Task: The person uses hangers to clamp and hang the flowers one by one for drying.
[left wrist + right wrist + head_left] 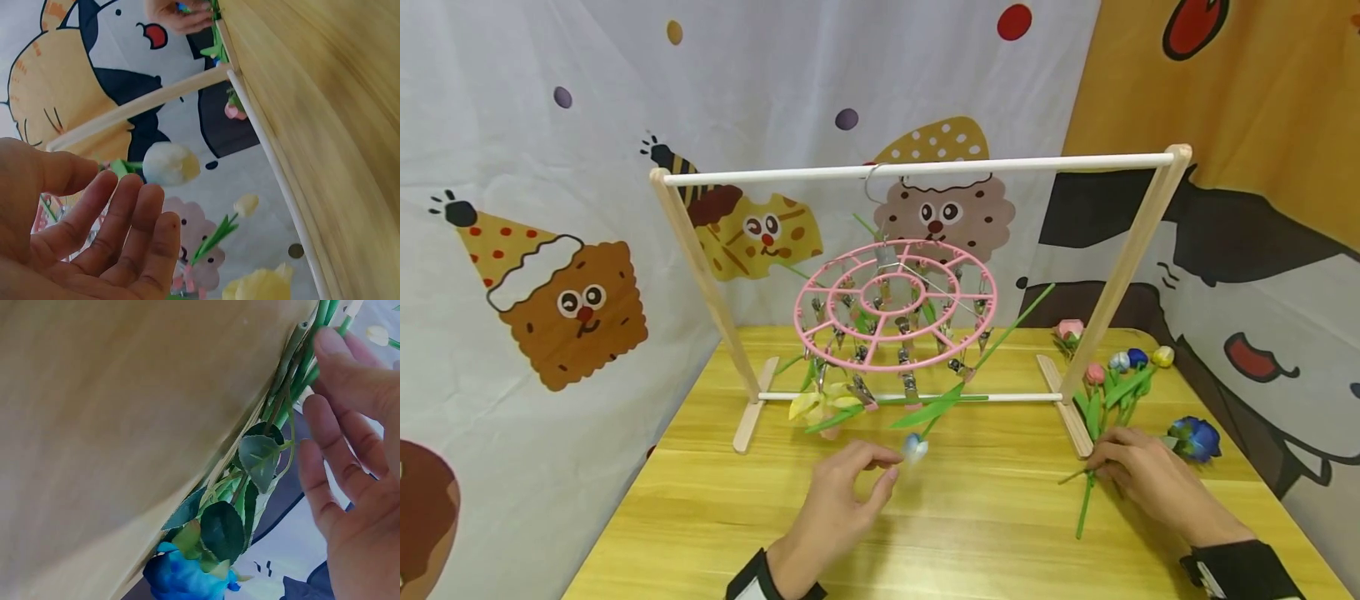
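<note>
My left hand (850,492) is just beside a pale blue-white tulip (915,447), its thumb and forefinger slightly apart and holding nothing. That tulip hangs head down below a pink round clip hanger (895,367), its green stem slanting up past the rim. In the left wrist view the white tulip bloom (170,164) shows beyond the fingertips. On the right, my right hand (1138,475) pinches green tulip stems (320,337) between thumb and forefinger above the table. A blue rose (1195,439) lies by that hand; its dark leaves (222,531) appear in the right wrist view.
A wooden stand with a white top bar (1000,165) carries the hanger, whose metal clips (910,383) hold several flowers, including a yellow flower (820,404). Pink, white, blue and yellow tulips (1120,362) lie by the stand's right foot (1067,408). A pink rose (1070,329) lies behind.
</note>
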Motion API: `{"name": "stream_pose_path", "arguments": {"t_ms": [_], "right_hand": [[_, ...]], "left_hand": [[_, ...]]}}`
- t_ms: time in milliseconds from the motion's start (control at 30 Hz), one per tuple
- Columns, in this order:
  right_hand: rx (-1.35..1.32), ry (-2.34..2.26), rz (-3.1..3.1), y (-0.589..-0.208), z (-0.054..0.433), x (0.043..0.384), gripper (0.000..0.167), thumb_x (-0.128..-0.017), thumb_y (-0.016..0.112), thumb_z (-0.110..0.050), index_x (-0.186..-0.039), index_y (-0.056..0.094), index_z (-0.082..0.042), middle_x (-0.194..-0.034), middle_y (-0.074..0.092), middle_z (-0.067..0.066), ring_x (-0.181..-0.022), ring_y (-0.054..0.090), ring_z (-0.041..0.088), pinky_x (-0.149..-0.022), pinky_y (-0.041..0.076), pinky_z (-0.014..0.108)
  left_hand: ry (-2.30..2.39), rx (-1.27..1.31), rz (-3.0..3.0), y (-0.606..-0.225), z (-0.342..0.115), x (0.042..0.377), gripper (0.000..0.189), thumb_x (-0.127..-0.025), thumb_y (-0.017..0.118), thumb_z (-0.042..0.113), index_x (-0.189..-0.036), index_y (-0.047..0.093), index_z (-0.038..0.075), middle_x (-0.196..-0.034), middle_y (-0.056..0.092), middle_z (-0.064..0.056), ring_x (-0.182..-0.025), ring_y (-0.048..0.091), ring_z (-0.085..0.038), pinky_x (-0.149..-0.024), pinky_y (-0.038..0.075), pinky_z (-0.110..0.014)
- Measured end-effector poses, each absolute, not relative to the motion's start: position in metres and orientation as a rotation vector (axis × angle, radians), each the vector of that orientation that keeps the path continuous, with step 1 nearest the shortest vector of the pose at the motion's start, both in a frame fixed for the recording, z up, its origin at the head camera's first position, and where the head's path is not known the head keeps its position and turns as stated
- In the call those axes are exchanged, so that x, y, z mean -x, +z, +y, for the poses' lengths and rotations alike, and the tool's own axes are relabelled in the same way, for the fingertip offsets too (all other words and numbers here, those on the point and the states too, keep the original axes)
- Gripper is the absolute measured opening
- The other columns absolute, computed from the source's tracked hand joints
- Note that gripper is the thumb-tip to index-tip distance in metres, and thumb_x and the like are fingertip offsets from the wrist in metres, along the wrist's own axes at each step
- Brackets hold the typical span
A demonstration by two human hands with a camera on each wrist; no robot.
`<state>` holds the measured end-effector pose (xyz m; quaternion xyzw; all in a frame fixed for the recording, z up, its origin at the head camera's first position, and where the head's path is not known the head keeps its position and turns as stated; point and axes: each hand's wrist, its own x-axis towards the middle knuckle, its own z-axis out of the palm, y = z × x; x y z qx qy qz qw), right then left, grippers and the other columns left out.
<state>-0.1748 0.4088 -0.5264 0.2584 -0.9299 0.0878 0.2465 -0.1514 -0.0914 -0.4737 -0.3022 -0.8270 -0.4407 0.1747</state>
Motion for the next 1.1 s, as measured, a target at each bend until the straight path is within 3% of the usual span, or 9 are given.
{"name": "stream_pose_path", "arguments": {"t_ms": [200, 433, 667, 900, 933, 1033, 1100], "right_hand": [[-0.667, 0.240, -2.478, -0.522, 0.402, 0.174, 0.044, -0.080, 0.101, 0.007, -0.099, 0.083, -0.029, -0.097, 0.075, -0.017, -0.081, 0.072, 0.003, -0.064, 0.062, 0.028], [-0.590, 0.258, -2.476, -0.510, 0.391, 0.174, 0.049, -0.081, 0.097, 0.013, -0.106, 0.081, -0.026, -0.103, 0.077, -0.006, -0.077, 0.074, 0.012, -0.060, 0.059, 0.029], [-0.566, 0.259, -2.427, -0.498, 0.381, 0.173, 0.051, -0.078, 0.097, 0.017, -0.108, 0.080, -0.020, -0.106, 0.075, -0.001, -0.084, 0.077, 0.022, -0.064, 0.065, 0.035], [-0.552, 0.228, -2.355, -0.492, 0.377, 0.172, 0.050, -0.078, 0.099, 0.015, -0.110, 0.079, -0.017, -0.107, 0.074, 0.002, -0.086, 0.077, 0.027, -0.071, 0.062, 0.032], [-0.550, 0.229, -2.348, -0.491, 0.376, 0.171, 0.048, -0.080, 0.097, 0.014, -0.112, 0.079, -0.016, -0.108, 0.074, 0.003, -0.087, 0.077, 0.027, -0.073, 0.061, 0.031], [-0.551, 0.227, -2.309, -0.487, 0.375, 0.171, 0.005, -0.112, 0.078, -0.009, -0.114, 0.079, -0.014, -0.110, 0.074, 0.005, -0.088, 0.076, 0.026, -0.074, 0.062, 0.031], [-0.559, 0.237, -2.271, -0.484, 0.374, 0.170, 0.032, -0.124, 0.056, -0.030, -0.114, 0.080, -0.011, -0.110, 0.074, 0.006, -0.087, 0.076, 0.027, -0.074, 0.062, 0.030]], "left_hand": [[-1.267, 0.918, -2.382, -0.476, -0.079, 0.152, 0.016, -0.108, 0.084, 0.008, -0.123, 0.083, 0.013, -0.122, 0.086, 0.000, -0.108, 0.082, -0.019, -0.096, 0.071, -0.032], [-1.286, 0.930, -2.413, -0.473, -0.068, 0.151, 0.020, -0.109, 0.083, 0.011, -0.129, 0.082, 0.014, -0.128, 0.085, -0.002, -0.112, 0.082, -0.020, -0.098, 0.071, -0.033], [-1.275, 0.949, -2.365, -0.467, -0.058, 0.152, 0.027, -0.110, 0.083, 0.011, -0.136, 0.080, 0.013, -0.132, 0.084, -0.003, -0.114, 0.082, -0.019, -0.100, 0.071, -0.033], [-1.248, 0.961, -2.325, -0.463, -0.053, 0.151, 0.029, -0.109, 0.084, 0.010, -0.137, 0.079, 0.010, -0.133, 0.084, -0.004, -0.114, 0.082, -0.020, -0.099, 0.073, -0.039], [-1.242, 0.962, -2.322, -0.463, -0.052, 0.151, 0.029, -0.109, 0.084, 0.010, -0.137, 0.079, 0.010, -0.133, 0.084, -0.004, -0.114, 0.082, -0.020, -0.099, 0.072, -0.038], [-1.226, 0.970, -2.317, -0.462, -0.050, 0.150, 0.031, -0.109, 0.084, 0.012, -0.139, 0.078, 0.012, -0.132, 0.084, -0.004, -0.115, 0.082, -0.020, -0.100, 0.072, -0.036], [-1.214, 0.980, -2.314, -0.461, -0.049, 0.150, 0.031, -0.109, 0.084, 0.013, -0.139, 0.078, 0.013, -0.132, 0.084, -0.005, -0.115, 0.082, -0.021, -0.100, 0.072, -0.036]]}}
